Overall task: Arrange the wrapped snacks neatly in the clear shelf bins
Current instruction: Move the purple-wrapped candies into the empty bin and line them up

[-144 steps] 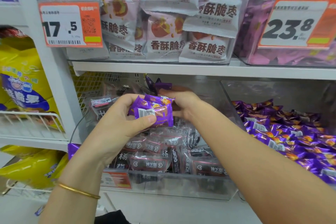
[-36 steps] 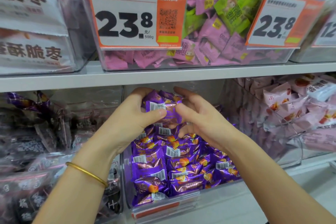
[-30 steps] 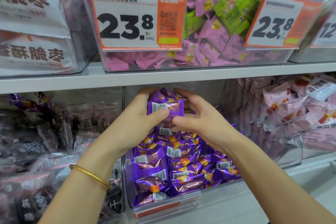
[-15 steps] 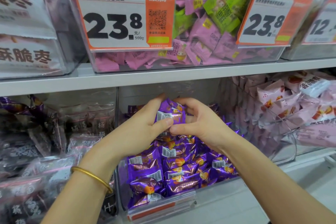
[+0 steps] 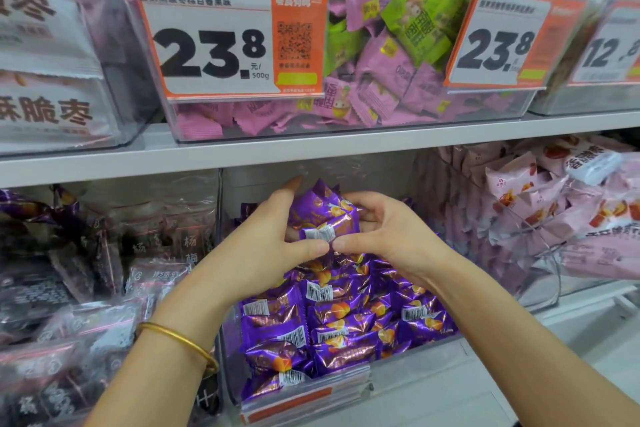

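A small stack of purple wrapped snacks (image 5: 323, 218) is held between both my hands, above the clear bin (image 5: 408, 367) on the lower shelf. My left hand (image 5: 266, 246) grips the stack's left side, thumb under its barcode label. My right hand (image 5: 388, 236) curls round the right side, thumb tip almost meeting the left thumb. Below them the bin holds several more purple snacks (image 5: 332, 319) lying in rough rows.
The left neighbouring bin holds dark wrapped snacks (image 5: 86, 288); the right one holds pink packets (image 5: 554, 204). The white shelf board (image 5: 311, 147) runs just above my hands, carrying a bin of pink and green packets (image 5: 388, 55) with orange price tags (image 5: 228, 35).
The view swung from the dark-snack bin to the purple-snack bin. Over the last second both hands lowered the purple stack slightly and drew their thumbs together beneath it.
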Tool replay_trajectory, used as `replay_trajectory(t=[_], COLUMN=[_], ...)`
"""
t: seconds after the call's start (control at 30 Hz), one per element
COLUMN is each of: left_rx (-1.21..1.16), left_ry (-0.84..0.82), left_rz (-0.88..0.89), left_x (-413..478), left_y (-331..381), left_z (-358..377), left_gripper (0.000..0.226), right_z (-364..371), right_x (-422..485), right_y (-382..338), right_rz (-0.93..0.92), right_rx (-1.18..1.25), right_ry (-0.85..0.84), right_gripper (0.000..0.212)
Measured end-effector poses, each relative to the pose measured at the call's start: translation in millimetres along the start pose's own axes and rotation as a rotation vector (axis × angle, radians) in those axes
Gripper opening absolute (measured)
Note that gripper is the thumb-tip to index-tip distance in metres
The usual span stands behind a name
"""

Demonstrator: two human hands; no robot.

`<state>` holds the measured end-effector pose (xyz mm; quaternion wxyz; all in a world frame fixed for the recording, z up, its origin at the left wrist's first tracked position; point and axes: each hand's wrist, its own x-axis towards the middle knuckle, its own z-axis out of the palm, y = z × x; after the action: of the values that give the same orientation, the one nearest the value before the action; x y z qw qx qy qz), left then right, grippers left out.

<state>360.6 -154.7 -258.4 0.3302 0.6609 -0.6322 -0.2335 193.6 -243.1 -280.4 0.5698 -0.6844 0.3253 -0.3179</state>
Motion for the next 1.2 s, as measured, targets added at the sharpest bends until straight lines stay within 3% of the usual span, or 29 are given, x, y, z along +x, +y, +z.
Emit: replay_trajectory(t=[0.23,0.33,0.47,0.63,0.73,0.87,0.97,1.1,1.2], left_rx=[-0.231,-0.272,-0.255,-0.254,-0.255,-0.258,-0.263,-0.265,-0.258], left_ry=[0.157,0.167,0.160,0.153,0.152,0.146,0.146,0.143,0.140], left_rz=[-0.072,-0.073,-0.059,-0.076,-0.082,-0.087,-0.089,-0.095,-0.096], left_x=[4.5,5.8,7.8,8.8,10.2,11.4,11.1,9.7,8.9], left_y=[-8.9,-10.0,-11.3,-13.8,-14.6,-14.9,-14.6,-12.3,-10.9], left_z=[-2.4,-1.8,-1.0,-0.7,-0.4,-0.4,-0.4,-0.7,-1.0], left_gripper=[0.059,0.056,0.061,0.060,0.060,0.060,0.060,0.059,0.058], right_z=[-53.8,-56.1,-55.4,-52.1,-49.7,-46.8,-42.9,-35.9,-33.7], right_x=[6.2,7.6,15.3,16.7,17.9,19.1,16.3,14.0,12.4], right_y=[16.4,22.5,26.1,23.0,24.5,25.8,24.5,24.5,23.0], right_rz=[0.166,0.256,0.287,0.303,0.294,0.214,0.143,-0.018,-0.027], right_rx=[-0.183,-0.292,-0.465,-0.440,-0.459,-0.728,-0.783,-0.966,-1.059], right_ry=[0.138,0.093,0.006,-0.078,-0.072,-0.039,-0.011,-0.030,-0.059], right_gripper=[0.055,0.051,0.067,0.058,0.053,0.072,0.075,0.062,0.054])
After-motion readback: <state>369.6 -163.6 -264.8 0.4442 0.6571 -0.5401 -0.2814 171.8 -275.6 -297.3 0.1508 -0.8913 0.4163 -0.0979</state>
